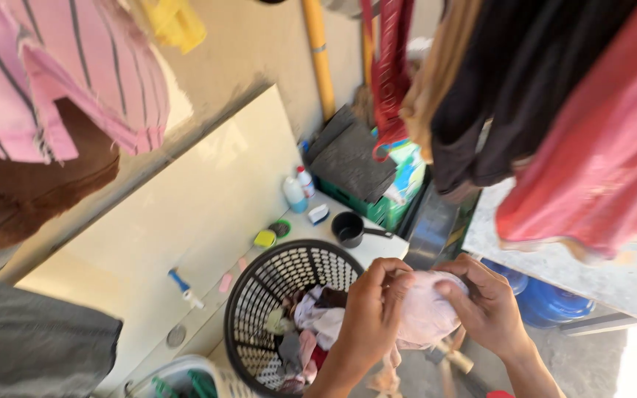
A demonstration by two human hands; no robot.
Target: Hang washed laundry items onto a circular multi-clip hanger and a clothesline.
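Hands are meeting over the black laundry basket (259,309), both working on a pale pink cloth (425,313) that is bunched between them just above the basket's right rim. The left hand (370,313) is gripping the cloth's near edge, fingers curled over it with the thumb pressing on top; the right hand (488,309) is pinching the far side, thumb and forefinger closing on a fold while the other fingers are cupping underneath. Neither hand is spread wide — both are narrowed onto the fabric. Inside the basket more damp-looking clothes (311,324) are lying in a heap, white, dark and reddish pieces mixed. Judging by the grip, the person is sorting out the piece, finding its edges or turning it, and it is not yet opened flat. A clean pull apart would call for each hand keeping hold of its own edge, since the cloth is crumpled and a trailing end (388,376) is hanging below the left wrist. Overhead, garments are hanging already — a red one (591,147), a dark one (510,96), a pink striped shirt (53,74). On the white ledge (208,206) behind the basket are standing a small black pot (349,228) and two bottles (298,190).
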